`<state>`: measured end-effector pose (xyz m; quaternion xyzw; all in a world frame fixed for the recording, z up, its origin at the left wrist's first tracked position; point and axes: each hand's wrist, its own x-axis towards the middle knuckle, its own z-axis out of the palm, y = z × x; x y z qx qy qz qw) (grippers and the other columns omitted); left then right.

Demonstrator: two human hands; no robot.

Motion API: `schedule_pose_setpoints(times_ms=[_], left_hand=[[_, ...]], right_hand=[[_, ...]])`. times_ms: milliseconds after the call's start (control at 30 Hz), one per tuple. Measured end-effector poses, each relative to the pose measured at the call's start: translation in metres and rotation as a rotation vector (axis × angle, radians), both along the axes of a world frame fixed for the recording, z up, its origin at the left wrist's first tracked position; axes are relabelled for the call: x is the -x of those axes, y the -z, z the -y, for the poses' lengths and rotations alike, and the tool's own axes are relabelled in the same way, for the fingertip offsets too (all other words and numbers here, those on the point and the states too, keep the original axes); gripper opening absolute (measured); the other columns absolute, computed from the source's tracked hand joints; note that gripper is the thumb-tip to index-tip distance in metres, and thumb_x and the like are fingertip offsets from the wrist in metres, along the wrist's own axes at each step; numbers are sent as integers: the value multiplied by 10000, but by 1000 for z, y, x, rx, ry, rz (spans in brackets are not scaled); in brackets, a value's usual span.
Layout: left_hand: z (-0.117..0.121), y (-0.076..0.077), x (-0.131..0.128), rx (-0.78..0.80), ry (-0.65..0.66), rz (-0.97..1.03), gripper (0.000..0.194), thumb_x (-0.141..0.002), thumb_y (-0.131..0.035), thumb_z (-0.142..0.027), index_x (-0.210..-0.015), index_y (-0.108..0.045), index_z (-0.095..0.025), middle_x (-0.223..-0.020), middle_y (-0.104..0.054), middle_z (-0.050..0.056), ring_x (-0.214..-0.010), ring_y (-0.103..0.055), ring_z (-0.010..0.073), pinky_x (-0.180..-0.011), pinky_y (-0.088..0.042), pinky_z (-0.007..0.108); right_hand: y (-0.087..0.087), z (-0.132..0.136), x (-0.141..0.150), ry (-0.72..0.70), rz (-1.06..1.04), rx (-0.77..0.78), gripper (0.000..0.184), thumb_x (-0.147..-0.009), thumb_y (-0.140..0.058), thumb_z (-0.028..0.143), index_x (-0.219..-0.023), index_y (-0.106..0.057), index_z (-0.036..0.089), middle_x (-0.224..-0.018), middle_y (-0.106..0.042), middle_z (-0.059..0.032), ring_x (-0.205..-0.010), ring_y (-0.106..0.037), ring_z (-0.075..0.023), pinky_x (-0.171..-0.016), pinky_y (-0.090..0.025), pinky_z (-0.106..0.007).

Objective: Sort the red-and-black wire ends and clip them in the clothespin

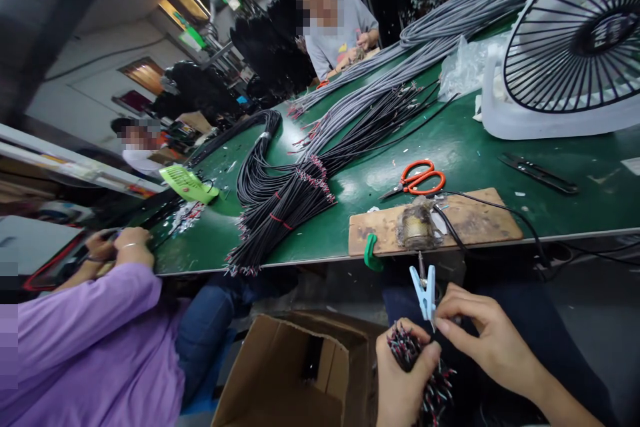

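Observation:
My left hand [403, 380] is wrapped round a bundle of black wires with red and white stripped ends [425, 373], held below the table edge. My right hand [487, 337] pinches at the top of that bundle, right beside a light blue clothes peg [424, 290] that hangs under the table edge. Above the peg, a small soldering pot [417, 227] stands on a wooden board [480, 220] clamped to the green table [465, 147].
Orange scissors [420, 179] lie behind the board. Big bundles of black cables [280, 207] and grey cables [400, 53] cover the table. A white fan [570, 47] stands at right. An open cardboard box [295, 373] sits below. A person in purple [85, 333] works at left; others sit farther back.

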<state>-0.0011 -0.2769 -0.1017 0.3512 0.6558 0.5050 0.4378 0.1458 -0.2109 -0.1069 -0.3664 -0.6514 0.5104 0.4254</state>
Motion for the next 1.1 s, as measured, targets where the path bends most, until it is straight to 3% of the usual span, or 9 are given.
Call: schedule_pose_setpoints(times_ms=[200,367,467,600,767,967,1100], left_hand=[[7,11,5,61,-50,92,341,-645,-866,-445,-676,-666,-170,-634,-666,25,-655,-663,214,-668,-555,316],[10,16,2,52,-120,26,321,-616,-883,-412,-679,-695,-159,-661,-697,36,-673,-678,224,-676,-557,319],[8,13,-3,3,-204,-18,289,-589,-896,-355,-700,-716,-159,-707,-718,37,-683,-671,220,-681,-544,318],[3,5,-9,-52,-125,-16,247,-644,-859,-328,-595,-682,-163,-589,-655,-2,-572,-594,167,-589,-493,274],[4,7,-10,-31,-285,-42,254,-558,-901,-272,-684,-710,-161,-704,-703,15,-709,-666,204,-751,-520,305],[-3,6,-9,-163,-91,-3,248,-677,-848,-262,-581,-644,-157,-614,-540,-32,-578,-519,132,-578,-437,236],[-3,6,-6,-131,-12,-18,236,-703,-837,-286,-600,-674,-152,-624,-585,-9,-600,-546,144,-604,-455,247]], right_hand=[[6,7,-7,14,-21,-125,146,-908,-628,158,-780,-689,191,-712,-680,-9,-675,-634,-173,-852,-451,-378],[3,6,-11,-6,18,-169,82,-884,-676,190,-814,-718,204,-743,-703,-34,-721,-631,-206,-792,-471,-383],[2,4,-9,22,54,-184,45,-830,-756,230,-848,-717,216,-778,-703,-47,-759,-627,-231,-779,-478,-388],[2,7,-5,92,46,-230,80,-857,-715,154,-830,-687,224,-773,-680,-53,-773,-605,-233,-732,-481,-364],[6,12,-6,69,-2,-224,120,-877,-669,122,-804,-662,217,-755,-662,-43,-755,-595,-219,-761,-475,-368],[12,17,-4,90,-4,104,98,-807,-777,273,-839,-712,207,-770,-647,-39,-699,-592,-206,-630,-467,-305],[12,16,-2,52,-56,96,188,-911,-658,258,-737,-697,200,-728,-644,-53,-716,-592,-214,-675,-453,-328]])
